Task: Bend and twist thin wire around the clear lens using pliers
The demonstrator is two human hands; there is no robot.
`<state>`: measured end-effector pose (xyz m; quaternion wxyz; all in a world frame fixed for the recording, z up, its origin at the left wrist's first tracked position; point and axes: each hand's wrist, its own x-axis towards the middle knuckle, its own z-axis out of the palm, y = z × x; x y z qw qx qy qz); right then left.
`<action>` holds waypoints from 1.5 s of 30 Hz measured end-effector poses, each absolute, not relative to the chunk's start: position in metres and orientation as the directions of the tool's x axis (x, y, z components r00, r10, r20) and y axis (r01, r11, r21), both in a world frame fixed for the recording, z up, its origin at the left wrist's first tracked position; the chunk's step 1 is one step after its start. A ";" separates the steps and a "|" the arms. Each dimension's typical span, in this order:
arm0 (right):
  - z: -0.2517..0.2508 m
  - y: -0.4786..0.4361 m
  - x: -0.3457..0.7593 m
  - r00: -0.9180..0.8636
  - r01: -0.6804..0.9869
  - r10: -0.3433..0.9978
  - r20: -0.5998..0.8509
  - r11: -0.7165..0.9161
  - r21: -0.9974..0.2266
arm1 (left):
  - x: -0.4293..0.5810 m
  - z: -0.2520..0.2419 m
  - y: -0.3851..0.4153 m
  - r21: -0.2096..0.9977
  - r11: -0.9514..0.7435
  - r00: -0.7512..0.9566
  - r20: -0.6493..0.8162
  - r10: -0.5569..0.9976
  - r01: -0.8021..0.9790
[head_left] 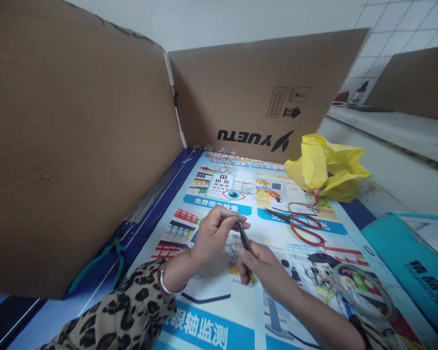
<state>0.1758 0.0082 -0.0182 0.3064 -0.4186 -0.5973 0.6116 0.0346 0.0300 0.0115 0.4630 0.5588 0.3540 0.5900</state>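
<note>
My right hand [257, 265] is wrapped round a pair of pliers [244, 237] with dark, narrow jaws that point up and away from me. A bit of yellow shows below the fist. My left hand [217, 233] is closed in a pinch right at the jaw tips; whatever is between its fingers is too small to make out. Under the hands, a tangle of thin wire [233, 243] lies on the printed poster sheet [208, 291]. Red-handled scissors [304, 226] rest to the right, beyond the right hand, with their blades pointing left.
Cardboard panels [270, 82] stand along the left and back. Teal-handled pliers [118, 253] lie by the left panel. At right are a coil of clear wire or tubing [383, 291], a yellow bag [321, 167] and a teal box [405, 262]. Small wire pieces [222, 151] lie at the back.
</note>
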 end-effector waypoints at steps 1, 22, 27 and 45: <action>-0.017 0.008 0.176 -0.463 0.133 0.874 -0.144 -0.092 -0.987 | 0.035 0.012 0.030 0.936 -0.322 0.052 0.332 0.942 -0.145; -0.019 0.009 0.176 -0.456 0.162 0.877 -0.149 -0.083 -0.983 | 0.035 0.007 0.030 0.932 -0.349 0.067 0.356 0.932 -0.103; -0.019 0.007 0.175 -0.454 0.144 0.873 -0.177 -0.123 -0.982 | 0.034 0.004 0.030 0.918 -0.389 0.077 0.394 0.916 -0.074; -0.022 0.007 0.176 -0.447 0.092 0.876 -0.184 -0.160 -0.983 | 0.028 0.002 0.036 0.914 -0.391 0.147 0.374 0.916 0.110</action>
